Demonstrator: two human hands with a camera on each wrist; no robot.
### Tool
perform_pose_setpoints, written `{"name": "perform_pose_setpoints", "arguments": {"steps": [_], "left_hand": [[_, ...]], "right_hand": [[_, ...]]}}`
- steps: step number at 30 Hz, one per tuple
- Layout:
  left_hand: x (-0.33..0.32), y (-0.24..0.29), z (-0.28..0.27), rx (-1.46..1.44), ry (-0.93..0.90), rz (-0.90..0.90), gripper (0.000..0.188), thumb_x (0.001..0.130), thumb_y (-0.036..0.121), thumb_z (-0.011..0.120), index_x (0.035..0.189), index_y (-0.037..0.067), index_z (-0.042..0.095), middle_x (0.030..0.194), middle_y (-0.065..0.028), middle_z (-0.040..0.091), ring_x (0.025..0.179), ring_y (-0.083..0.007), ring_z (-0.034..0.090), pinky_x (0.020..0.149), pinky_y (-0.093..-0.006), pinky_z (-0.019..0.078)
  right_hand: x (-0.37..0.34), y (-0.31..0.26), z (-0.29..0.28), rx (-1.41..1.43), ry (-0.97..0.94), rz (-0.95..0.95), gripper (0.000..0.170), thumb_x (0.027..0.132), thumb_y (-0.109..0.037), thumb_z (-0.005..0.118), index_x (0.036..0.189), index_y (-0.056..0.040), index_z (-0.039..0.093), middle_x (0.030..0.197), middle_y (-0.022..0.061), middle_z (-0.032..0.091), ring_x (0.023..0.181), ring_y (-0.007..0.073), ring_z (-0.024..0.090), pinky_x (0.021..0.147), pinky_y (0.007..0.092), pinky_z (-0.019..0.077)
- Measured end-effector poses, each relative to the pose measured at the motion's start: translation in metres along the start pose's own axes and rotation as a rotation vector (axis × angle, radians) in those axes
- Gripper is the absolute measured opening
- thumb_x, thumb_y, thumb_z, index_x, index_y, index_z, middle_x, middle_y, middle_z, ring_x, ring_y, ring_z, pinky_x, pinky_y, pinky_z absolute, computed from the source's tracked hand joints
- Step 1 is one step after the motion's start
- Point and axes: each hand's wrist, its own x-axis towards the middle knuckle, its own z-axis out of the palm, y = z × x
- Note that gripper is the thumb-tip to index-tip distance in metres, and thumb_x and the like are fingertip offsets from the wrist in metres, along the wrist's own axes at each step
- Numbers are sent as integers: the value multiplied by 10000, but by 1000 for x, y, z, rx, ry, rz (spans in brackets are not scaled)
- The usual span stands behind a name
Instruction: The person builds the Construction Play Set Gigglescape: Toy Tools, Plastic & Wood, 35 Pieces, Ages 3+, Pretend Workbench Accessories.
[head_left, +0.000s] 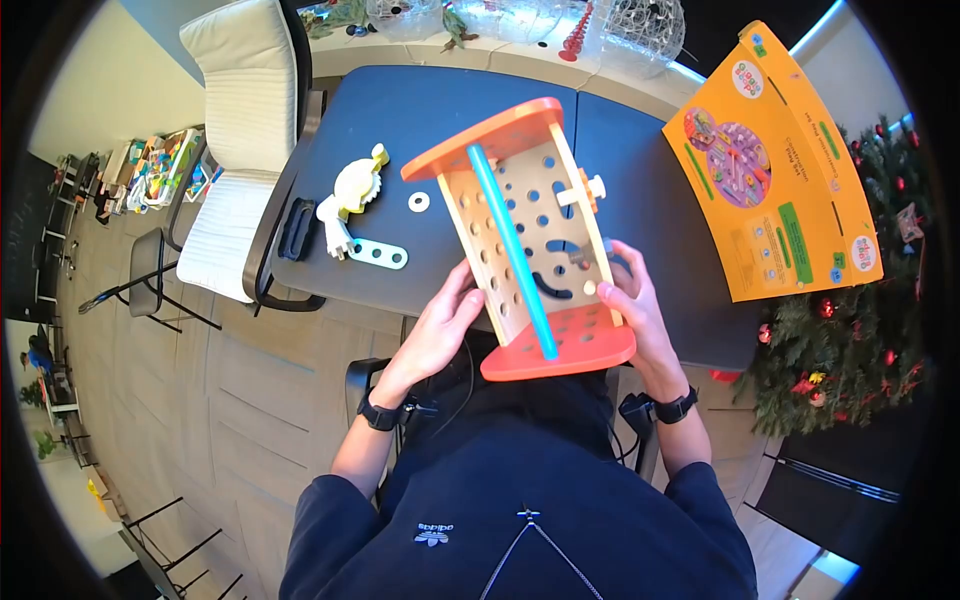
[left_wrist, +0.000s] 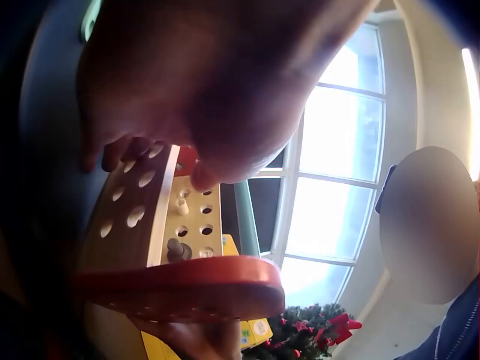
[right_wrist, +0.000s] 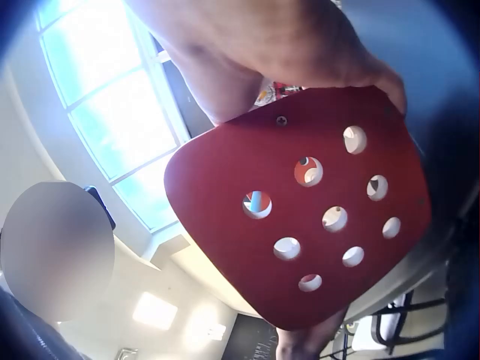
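Both hands hold a wooden toy toolbox [head_left: 530,205] with red-orange end panels, holed wooden walls and a blue rod handle [head_left: 512,250]. My left hand [head_left: 432,335] grips the left wall, thumb over its edge and fingers outside, as the left wrist view also shows. On the opposite side my right hand [head_left: 645,318] grips the right wall near the nearer red panel [head_left: 565,350], thumb on the rim. The right wrist view faces this panel's outside [right_wrist: 240,165], pierced by several round holes. An orange and white fastener [head_left: 584,193] sticks through the right wall. The toolbox tilts above the table edge.
On the dark blue table [head_left: 400,110] lie a pale ring [head_left: 419,202], a mint strip with holes [head_left: 380,254], a yellow-and-white object [head_left: 357,190] and a black tray [head_left: 297,228]. A large yellow box [head_left: 780,190] stands right, before a decorated tree [head_left: 830,350]. A white chair [head_left: 235,220] is left.
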Motion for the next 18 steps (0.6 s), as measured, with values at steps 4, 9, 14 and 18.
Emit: {"name": "perform_pose_setpoints", "arguments": {"steps": [4, 9, 14, 18], "left_hand": [[1, -3, 13, -72, 37, -75, 618, 1083, 67, 534, 1655, 20, 304, 1524, -200, 557, 1403, -235, 541, 1171, -409, 441], [8, 3, 5, 152, 93, -106, 617, 1043, 55, 526, 1636, 19, 361, 1374, -198, 689, 1284, -239, 651, 1078, -410, 519], [10, 12, -1, 265, 32, -139, 603, 1060, 124, 552, 1628, 20, 380, 1350, -211, 712, 1230, -260, 695, 1053, -412, 538], [19, 22, -16, 471, 18, -93, 506, 1103, 218, 549, 1555, 1, 487, 1306, -237, 719, 1171, -285, 732, 1021, -409, 556]], "right_hand": [[-8, 28, -8, -57, -79, 68, 774, 988, -271, 715, 1576, 13, 298, 1452, 213, 557, 1337, 264, 559, 1132, 410, 441], [-19, 46, -9, -223, -149, 100, 726, 1015, -359, 692, 1523, 29, 347, 1460, 194, 543, 1384, 260, 516, 1132, 421, 441], [-21, 67, -18, -242, -135, 134, 706, 1015, -371, 689, 1502, 21, 359, 1461, 199, 517, 1375, 248, 507, 1129, 406, 435], [-19, 69, -18, -187, -117, 123, 714, 1023, -373, 673, 1516, 16, 335, 1482, 209, 488, 1384, 257, 492, 1159, 421, 408]]}}
